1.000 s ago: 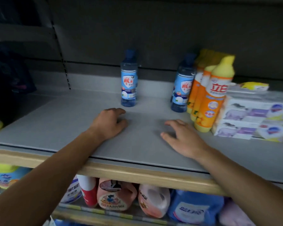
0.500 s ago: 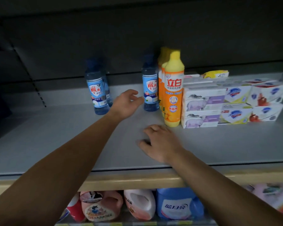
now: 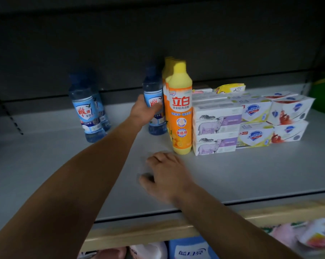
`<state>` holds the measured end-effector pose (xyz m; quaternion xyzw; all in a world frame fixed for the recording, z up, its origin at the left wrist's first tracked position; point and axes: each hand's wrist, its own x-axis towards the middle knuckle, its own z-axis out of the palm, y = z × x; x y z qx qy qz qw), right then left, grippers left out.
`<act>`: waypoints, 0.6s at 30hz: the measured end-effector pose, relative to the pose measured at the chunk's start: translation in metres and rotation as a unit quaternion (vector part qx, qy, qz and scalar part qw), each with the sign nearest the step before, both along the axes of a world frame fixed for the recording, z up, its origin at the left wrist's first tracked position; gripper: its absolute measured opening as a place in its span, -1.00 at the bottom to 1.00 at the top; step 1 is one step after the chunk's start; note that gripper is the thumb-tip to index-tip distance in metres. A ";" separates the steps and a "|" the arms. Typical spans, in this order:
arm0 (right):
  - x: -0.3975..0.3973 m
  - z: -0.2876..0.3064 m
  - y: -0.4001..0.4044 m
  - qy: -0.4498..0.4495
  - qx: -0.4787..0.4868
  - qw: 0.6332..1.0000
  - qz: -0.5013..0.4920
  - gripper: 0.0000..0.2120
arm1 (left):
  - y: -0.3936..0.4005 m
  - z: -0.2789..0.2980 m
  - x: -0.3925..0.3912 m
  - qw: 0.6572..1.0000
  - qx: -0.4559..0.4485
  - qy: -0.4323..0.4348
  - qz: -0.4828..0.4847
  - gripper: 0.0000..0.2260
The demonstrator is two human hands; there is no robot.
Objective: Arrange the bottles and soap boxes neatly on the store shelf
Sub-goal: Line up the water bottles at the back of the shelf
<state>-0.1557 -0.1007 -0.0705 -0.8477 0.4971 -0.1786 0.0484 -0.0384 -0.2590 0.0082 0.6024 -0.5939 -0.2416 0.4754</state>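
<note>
- On the gray shelf, my left hand wraps around the waist of a blue bottle that stands upright, touching the row of yellow bottles on its right.
- My fingers curl round the label, thumb toward me, so the grip is closed on the bottle.
- My right hand rests on the shelf in front of the yellow bottles, holding nothing; it is blurred, fingers loosely bent and slightly spread.
- 2 more blue bottles stand well apart to the left, one behind the other.
- Soap boxes sit stacked 2 high to the right of the yellow bottles, in a tidy block, with a yellow packet lying on top at the back.
- I judge the step in hand to be gathering the scattered blue bottles: this one is gripped, either to be squared against the yellow row or carried to its 2 fellows.
- The next move calls for a steady lift or slide, keeping the bottle upright and clear of the tall yellow neighbor, which could topple.
- The blue bottles are clear plastic, ribbed at the shoulder, with glossy labels; the yellow ones are smooth and opaque, with rounded caps; the boxes are printed card with sharp edges.
- The shelf looks matte and flat, so bottles should slide easily.
</note>
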 end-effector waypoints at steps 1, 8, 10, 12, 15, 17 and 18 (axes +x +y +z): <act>0.000 0.000 0.000 -0.002 0.002 1.000 0.000 -0.47 | -0.001 -0.002 -0.001 1.000 -0.004 0.001 0.006 -0.53; -0.001 0.003 0.001 0.005 0.012 1.000 -0.003 -0.46 | 0.024 -0.007 0.018 0.999 -0.037 -0.026 -0.001 -0.56; -0.002 0.005 0.002 0.008 0.021 1.000 -0.006 -0.45 | 0.041 -0.006 0.030 0.999 -0.035 -0.015 -0.013 -0.58; -0.002 0.007 0.003 0.014 0.033 0.999 -0.008 -0.43 | 0.062 -0.007 0.043 0.999 -0.026 0.002 -0.028 -0.59; -0.002 0.009 0.004 0.012 0.038 0.999 -0.009 -0.44 | 0.100 -0.007 0.063 0.999 -0.026 0.016 -0.035 -0.65; -0.002 0.012 0.005 0.010 0.046 0.999 -0.012 -0.46 | 0.127 -0.006 0.073 0.999 -0.028 0.019 -0.040 -0.68; -0.002 0.014 0.005 0.013 0.049 0.999 -0.013 -0.48 | 0.141 -0.005 0.077 0.998 -0.028 0.021 -0.045 -0.68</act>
